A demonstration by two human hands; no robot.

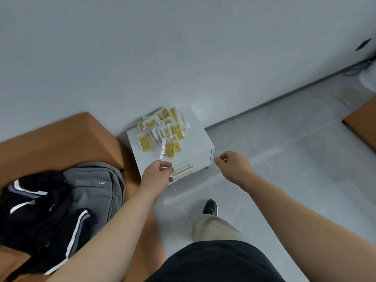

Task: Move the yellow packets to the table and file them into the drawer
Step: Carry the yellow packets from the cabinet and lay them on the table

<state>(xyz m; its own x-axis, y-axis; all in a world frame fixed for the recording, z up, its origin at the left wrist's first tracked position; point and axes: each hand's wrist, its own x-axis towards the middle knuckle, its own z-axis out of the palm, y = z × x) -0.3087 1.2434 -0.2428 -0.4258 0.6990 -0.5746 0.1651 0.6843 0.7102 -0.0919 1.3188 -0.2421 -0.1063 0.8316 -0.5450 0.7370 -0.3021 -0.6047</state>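
Observation:
Several yellow packets (162,131) in clear wrappers lie heaped on top of a small white drawer cabinet (200,142) that stands against the wall. Its front shows two drawers with gold handles (183,169), both shut. My left hand (157,175) hovers at the cabinet's front edge, just below the nearest packet, with fingers curled and nothing in them. My right hand (232,166) hangs off the cabinet's right front corner, loosely curled and holding nothing.
A brown sofa (61,143) stands left of the cabinet, with a grey backpack (95,192) and dark striped clothing (36,210) on it. Grey tiled floor (284,159) spreads to the right. A brown box corner (362,123) sits at the right edge. My foot (210,207) is below the cabinet.

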